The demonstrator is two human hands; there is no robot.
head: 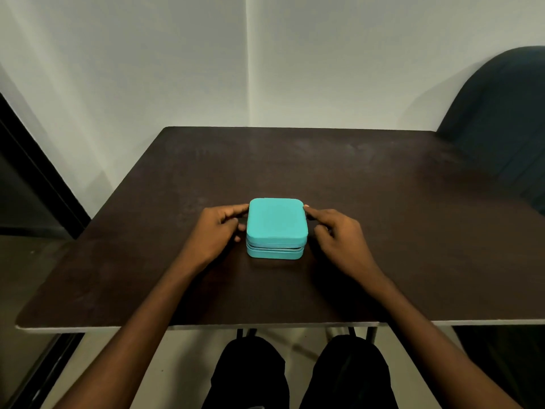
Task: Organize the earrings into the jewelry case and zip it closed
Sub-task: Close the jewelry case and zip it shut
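Jewelry case [276, 222] mid-table [383, 202], left hand [216, 231] at its left, right hand [339, 234] at its right, chair [501, 113] behind-right.

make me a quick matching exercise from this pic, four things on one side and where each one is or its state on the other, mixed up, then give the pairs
Things
1. jewelry case
2. left hand
3. right hand
4. chair

Places or states
A. dark, beyond the table's far right corner
B. fingers at the case's left side
C. teal, lid down, in the middle of the table
D. forefinger at the case's far right corner

Pairs: 1-C, 2-B, 3-D, 4-A
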